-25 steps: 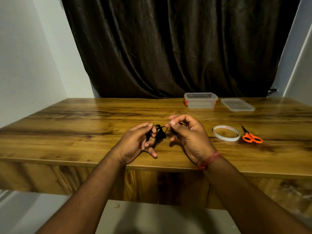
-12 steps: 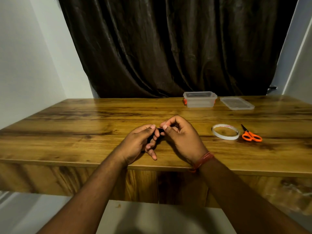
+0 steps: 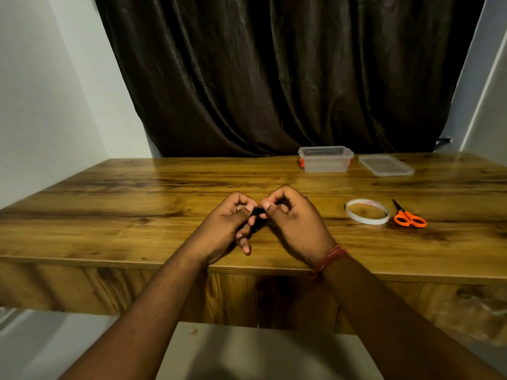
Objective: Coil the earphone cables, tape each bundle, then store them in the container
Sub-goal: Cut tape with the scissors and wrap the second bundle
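Head view: hands have closed together since a second ago; left hand (image 3: 225,226) is gripping the black bundle (image 3: 255,219), right hand (image 3: 290,218) is pinching it, likely pressing tape on. All left of the tape roll (image 3: 367,214); container (image 3: 325,159) is waiting beyond.

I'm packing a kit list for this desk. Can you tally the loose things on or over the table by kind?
Cable bundle, held between left hand and right hand: 1
Container: 1
Lid: 1
Tape roll: 1
Scissors: 1
Total: 5
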